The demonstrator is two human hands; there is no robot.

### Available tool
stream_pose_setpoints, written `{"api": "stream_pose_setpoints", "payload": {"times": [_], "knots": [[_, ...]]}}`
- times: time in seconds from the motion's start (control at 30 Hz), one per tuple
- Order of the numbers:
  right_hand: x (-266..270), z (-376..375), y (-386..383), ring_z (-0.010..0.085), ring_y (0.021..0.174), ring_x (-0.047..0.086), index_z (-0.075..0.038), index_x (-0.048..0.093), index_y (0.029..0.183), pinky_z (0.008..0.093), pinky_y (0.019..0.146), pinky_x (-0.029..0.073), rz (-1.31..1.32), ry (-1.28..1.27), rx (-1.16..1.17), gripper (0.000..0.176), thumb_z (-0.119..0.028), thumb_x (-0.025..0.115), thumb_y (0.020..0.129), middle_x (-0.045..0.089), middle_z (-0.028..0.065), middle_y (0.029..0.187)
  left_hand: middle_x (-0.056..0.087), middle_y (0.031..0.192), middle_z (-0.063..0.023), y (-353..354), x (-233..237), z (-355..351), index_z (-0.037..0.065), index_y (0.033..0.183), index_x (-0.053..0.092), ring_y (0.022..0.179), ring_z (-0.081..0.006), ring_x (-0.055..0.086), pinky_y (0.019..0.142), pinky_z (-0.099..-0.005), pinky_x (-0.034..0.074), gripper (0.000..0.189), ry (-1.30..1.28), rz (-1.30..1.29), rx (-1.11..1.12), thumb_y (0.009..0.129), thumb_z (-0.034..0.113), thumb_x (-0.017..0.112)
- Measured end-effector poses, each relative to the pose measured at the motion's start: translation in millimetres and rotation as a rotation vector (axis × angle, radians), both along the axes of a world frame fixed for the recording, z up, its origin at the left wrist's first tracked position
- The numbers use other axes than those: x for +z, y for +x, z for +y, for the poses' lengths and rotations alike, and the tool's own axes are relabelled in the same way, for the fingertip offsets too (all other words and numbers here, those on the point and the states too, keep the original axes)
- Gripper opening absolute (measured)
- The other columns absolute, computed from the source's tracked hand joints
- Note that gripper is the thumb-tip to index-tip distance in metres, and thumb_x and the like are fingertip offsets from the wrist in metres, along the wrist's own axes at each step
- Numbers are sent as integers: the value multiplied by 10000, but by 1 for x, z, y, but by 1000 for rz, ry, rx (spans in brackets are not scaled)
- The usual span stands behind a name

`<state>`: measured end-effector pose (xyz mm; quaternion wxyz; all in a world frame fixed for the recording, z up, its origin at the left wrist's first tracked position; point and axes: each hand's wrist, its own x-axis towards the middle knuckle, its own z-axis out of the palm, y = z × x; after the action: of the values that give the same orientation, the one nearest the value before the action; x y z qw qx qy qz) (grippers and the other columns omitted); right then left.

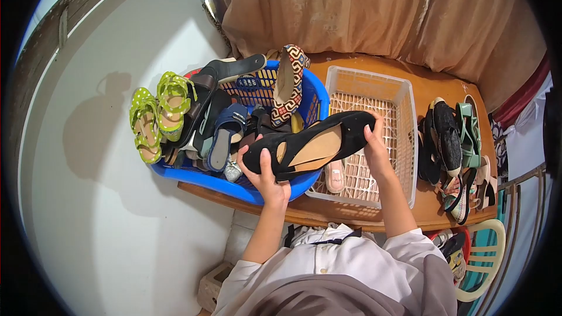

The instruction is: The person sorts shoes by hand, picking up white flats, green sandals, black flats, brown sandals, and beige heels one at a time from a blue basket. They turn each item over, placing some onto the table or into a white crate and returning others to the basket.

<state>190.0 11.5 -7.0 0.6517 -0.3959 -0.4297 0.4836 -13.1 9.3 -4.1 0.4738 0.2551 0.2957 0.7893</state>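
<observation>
A pair of black flat shoes (351,131) with tan insoles is held up between my hands, over the right edge of the blue basket (234,189) and the left part of the clear plastic basket (413,134). My left hand (268,177) is closed on the left end of the pair, and my right hand (377,147) grips the right end. Many shoes fill the blue basket, among them green dotted sandals (174,105), a dark blue slipper (225,134) and a patterned shoe (287,88). Inside the clear basket lies a pink slipper (335,176).
Several shoes, including a black one (448,140) and green sandals (468,134), stand at the right of the wooden table (357,217). A pale plastic chair (494,251) and a red container (436,234) with shoes are at the lower right. Brown curtains (351,11) hang behind.
</observation>
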Motion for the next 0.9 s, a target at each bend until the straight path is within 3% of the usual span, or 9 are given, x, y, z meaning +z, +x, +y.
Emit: {"api": "stream_pose_setpoints", "payload": {"times": [0.07,0.2,0.3,0.33,0.43,0.6,0.73,0.83,0.9], "knots": [[1,-2,-2,188,1183,398,-124,296,1309,346,1017,269,287,-4,65,493,-324,493,903,439,50,1232,465,1215,-158,-2,1,0,167,1176,353,1059,-254,510,879,-380,487,384,-3,-60,-6,862,98,561],[-19,-5,-14,163,1140,465,-101,312,1318,355,973,358,435,-70,-142,543,-316,551,881,482,46,1233,461,1228,-144,-1,-2,1,174,1175,360,1065,-244,510,872,-396,492,352,-23,-141,-48,878,110,540],[-26,-15,-12,177,1070,515,-100,380,1239,388,914,428,521,-109,171,444,-225,586,866,510,62,1173,459,1232,-139,-1,0,0,180,1173,364,1066,-247,511,868,-406,494,346,-3,-146,-77,881,109,533],[-21,-21,-15,167,974,579,-77,433,1186,378,815,499,511,-165,124,377,-178,593,860,560,64,1111,471,1218,-140,3,7,-3,176,1145,374,1056,-251,517,868,-408,495,333,-7,-143,-82,867,83,533],[-11,-25,-6,165,928,600,-50,466,1137,355,783,516,486,-185,-7,323,-146,593,856,587,63,1058,492,1186,-143,4,5,-8,148,1088,404,1028,-248,527,863,-392,491,295,14,-120,-170,842,57,539],[-1,-43,51,149,939,595,-24,490,1122,303,806,499,323,-43,-88,355,-113,642,814,593,79,1063,555,1043,-109,4,26,-16,53,1051,469,978,-165,526,833,-268,429,350,-38,551,-620,768,97,669],[23,-54,75,160,923,599,-21,484,1132,297,825,488,318,-30,-241,385,-145,652,809,603,64,1030,589,988,-62,39,23,-19,6,1167,493,914,-98,533,822,-237,426,460,-134,856,-1039,781,159,692],[24,-63,90,165,957,586,-39,418,1192,291,760,510,420,73,-243,436,-208,616,842,555,79,1126,584,996,-55,87,6,-26,-24,1142,509,912,-105,535,825,-241,427,413,-67,652,-1021,808,161,668],[17,-82,93,179,1040,539,-63,237,1338,312,829,478,374,-118,-260,635,-179,610,838,509,78,1192,565,1044,-61,118,-5,-32,-32,1175,471,947,-114,526,847,-247,418,419,-60,542,-1026,840,162,631]]}}
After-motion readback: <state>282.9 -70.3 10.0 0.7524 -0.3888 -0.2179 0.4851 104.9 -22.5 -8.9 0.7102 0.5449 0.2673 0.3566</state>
